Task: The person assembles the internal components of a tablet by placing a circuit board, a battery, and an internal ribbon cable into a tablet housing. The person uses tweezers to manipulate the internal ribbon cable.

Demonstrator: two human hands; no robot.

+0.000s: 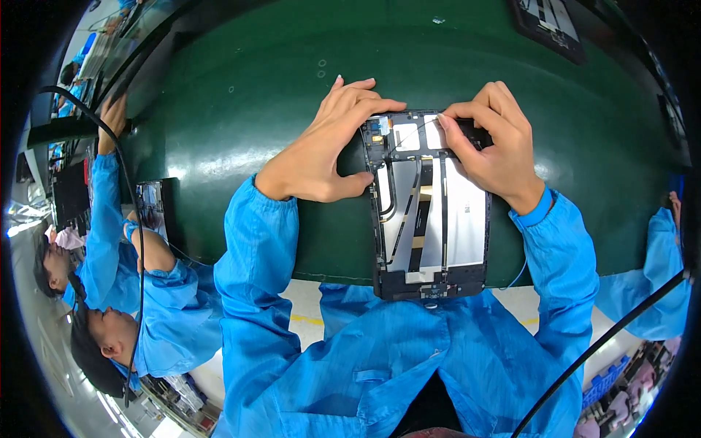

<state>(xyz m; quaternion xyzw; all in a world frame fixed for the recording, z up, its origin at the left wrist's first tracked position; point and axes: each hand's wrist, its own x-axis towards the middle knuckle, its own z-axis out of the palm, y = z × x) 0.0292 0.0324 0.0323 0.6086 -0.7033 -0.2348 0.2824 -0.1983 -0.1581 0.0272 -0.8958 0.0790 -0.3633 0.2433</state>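
An opened tablet (431, 219) lies on the green work surface (241, 109), back cover off, showing its black frame, silver battery and flat ribbon cables. My left hand (328, 146) grips the tablet's upper left edge, thumb on the side and fingers over the top corner. My right hand (493, 142) rests on the upper right part, fingertips pinched on a thin wire or small part near the top of the board. Both arms are in blue sleeves.
Another opened device (551, 25) lies at the far right of the surface. Two other people in blue coats (109, 241) work at the left, one with a hand (113, 113) on the surface edge. A third blue sleeve (661, 270) shows at the right. A black cable (131, 219) hangs at left.
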